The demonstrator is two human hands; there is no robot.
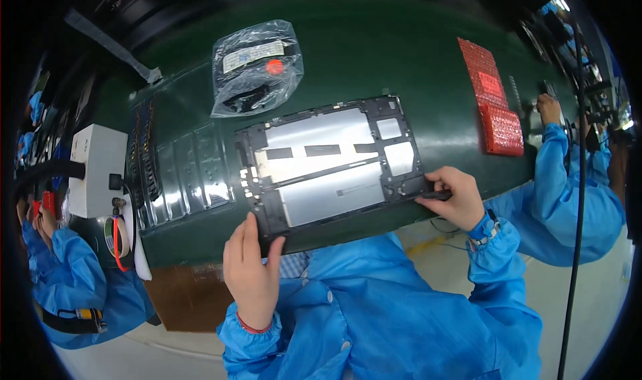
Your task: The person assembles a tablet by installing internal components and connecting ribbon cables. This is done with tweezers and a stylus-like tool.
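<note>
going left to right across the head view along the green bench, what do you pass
white box → roll of tape → metal tray → left hand → tablet frame → right hand → red strips → a co-worker's blue sleeve

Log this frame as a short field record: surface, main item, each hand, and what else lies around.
surface: green belt
main item: tablet frame, black rim, silver inner plates, lying flat
left hand: gripping the frame's near-left corner
right hand: at the frame's right edge, pinching a small dark tool
behind frame: clear plastic bag holding parts
far right: red sheets
left: white box, tape roll
others: co-workers in blue sleeves on both sides
</note>
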